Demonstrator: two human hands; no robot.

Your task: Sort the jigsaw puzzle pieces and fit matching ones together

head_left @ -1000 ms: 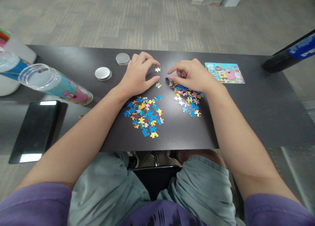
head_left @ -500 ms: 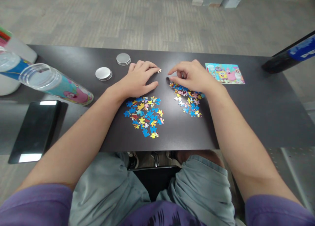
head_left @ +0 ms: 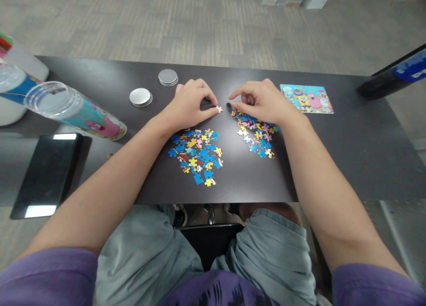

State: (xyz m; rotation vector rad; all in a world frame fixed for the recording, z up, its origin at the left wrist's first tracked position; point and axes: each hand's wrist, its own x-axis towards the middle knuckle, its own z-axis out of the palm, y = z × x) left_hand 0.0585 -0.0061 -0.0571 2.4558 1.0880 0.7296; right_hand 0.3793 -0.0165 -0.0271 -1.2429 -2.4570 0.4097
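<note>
My left hand (head_left: 189, 105) pinches a pale face-down puzzle piece (head_left: 218, 109) between thumb and forefinger, low over the dark table (head_left: 349, 150). My right hand (head_left: 261, 101) rests beside it with curled fingers, thumb and forefinger close together just above the right pile of coloured puzzle pieces (head_left: 256, 135); I cannot see anything in them. A larger loose pile of puzzle pieces (head_left: 198, 153) lies under my left wrist, nearer the table's front edge.
A cartoon picture card (head_left: 306, 98) lies right of my right hand. Two round metal lids (head_left: 140, 96) (head_left: 167, 77) sit left of my left hand. A clear tube with cartoon print (head_left: 73, 110) lies far left, a black tablet (head_left: 46, 172) below it.
My left hand reached to the pale piece on the table, covered it, then drew it back toward me in a pinch. The right hand has barely moved.
</note>
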